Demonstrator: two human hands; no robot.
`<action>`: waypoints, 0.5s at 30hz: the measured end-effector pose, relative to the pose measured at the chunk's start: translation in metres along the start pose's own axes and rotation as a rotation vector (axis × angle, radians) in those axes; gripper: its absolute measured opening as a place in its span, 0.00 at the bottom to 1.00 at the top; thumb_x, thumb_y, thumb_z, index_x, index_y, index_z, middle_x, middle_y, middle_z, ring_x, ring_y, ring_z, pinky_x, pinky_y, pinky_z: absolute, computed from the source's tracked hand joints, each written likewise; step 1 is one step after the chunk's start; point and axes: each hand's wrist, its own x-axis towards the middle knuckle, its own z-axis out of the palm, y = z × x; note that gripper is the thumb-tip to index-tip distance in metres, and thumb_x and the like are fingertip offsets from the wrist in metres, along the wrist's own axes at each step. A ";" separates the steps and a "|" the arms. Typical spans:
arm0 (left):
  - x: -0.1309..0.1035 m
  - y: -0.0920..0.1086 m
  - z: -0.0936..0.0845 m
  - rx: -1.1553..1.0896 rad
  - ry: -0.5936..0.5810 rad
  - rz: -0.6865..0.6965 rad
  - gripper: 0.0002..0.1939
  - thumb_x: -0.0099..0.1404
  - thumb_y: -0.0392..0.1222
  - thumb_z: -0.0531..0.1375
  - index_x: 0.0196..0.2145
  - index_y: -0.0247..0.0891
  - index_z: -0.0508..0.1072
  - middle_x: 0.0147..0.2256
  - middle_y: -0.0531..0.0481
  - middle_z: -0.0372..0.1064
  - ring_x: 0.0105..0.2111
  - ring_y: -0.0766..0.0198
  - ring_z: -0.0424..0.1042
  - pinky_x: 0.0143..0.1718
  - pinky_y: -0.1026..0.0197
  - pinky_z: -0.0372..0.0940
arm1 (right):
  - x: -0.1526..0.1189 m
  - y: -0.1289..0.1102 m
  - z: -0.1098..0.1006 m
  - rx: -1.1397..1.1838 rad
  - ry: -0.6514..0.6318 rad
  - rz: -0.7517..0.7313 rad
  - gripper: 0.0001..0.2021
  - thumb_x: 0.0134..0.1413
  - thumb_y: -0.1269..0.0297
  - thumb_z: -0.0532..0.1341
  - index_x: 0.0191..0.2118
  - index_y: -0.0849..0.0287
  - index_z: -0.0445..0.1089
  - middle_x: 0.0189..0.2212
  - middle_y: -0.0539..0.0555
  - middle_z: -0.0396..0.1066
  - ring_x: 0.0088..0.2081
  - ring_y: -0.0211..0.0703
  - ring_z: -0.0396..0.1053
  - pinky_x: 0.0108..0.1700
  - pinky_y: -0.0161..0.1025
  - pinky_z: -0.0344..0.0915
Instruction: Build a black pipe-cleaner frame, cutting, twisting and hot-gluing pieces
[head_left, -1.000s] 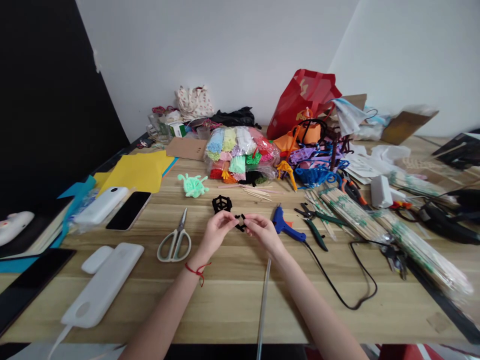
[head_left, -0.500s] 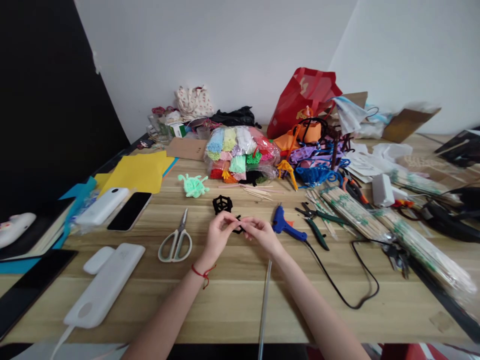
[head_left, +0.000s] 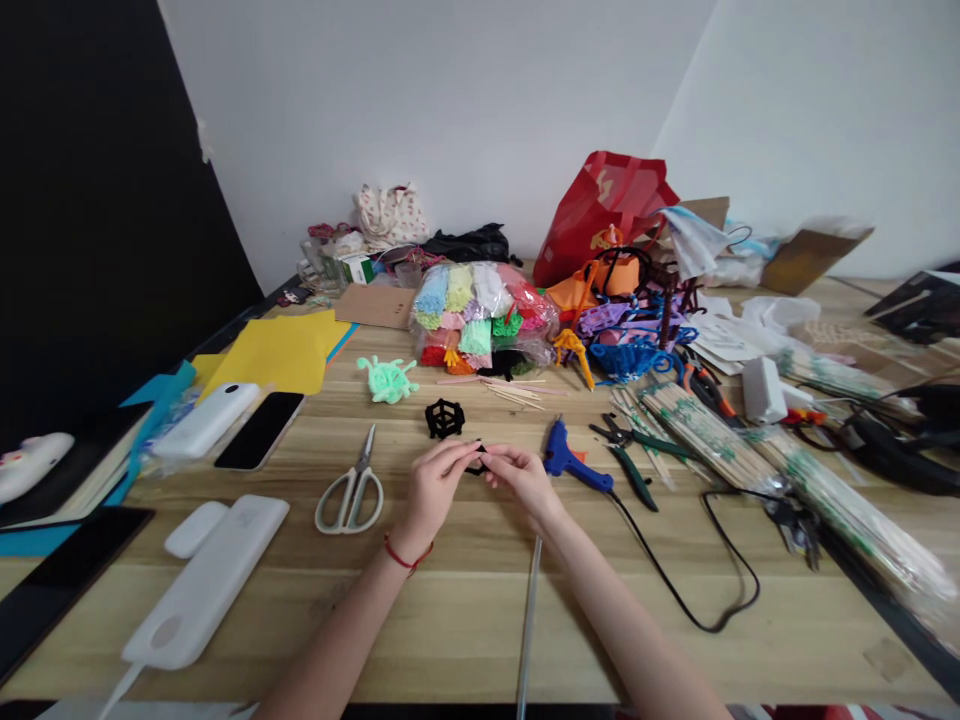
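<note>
Both hands meet over the middle of the table, fingertips pinched together. Between them is a small black bent chenille stem (head_left: 475, 468), mostly covered by fingers. My left hand (head_left: 436, 490) closes on its left side, my right hand (head_left: 525, 483) on its right. Just beyond the left fingers sits a black openwork frame (head_left: 445, 419), apparently of the same fuzzy stem. White-handled scissors (head_left: 351, 498) lie left of my left hand. A blue glue gun (head_left: 574, 462) rests right of my right hand. Farther back on the left is a mint-green fuzzy stem figure (head_left: 388, 380).
A clear bag of coloured chenille stems (head_left: 480, 318) lies at the back. Thin sticks (head_left: 510, 392) are scattered before it. Green-handled pliers (head_left: 634, 470) and bundled sticks (head_left: 709, 435) are on the right. A phone (head_left: 260, 430) and white power bank (head_left: 206, 585) lie left.
The view has tilted slightly, so the table sits a little lower. The black frame shows more fully beyond my left hand. Both hands keep their pinch on the black stem.
</note>
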 end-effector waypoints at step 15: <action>0.011 -0.003 0.001 -0.350 -0.244 -0.440 0.11 0.62 0.48 0.55 0.31 0.37 0.66 0.27 0.54 0.65 0.28 0.67 0.66 0.30 0.66 0.61 | 0.004 -0.002 -0.006 -0.150 -0.092 -0.017 0.14 0.36 0.57 0.70 0.30 0.61 0.74 0.23 0.50 0.74 0.20 0.31 0.62 0.25 0.31 0.58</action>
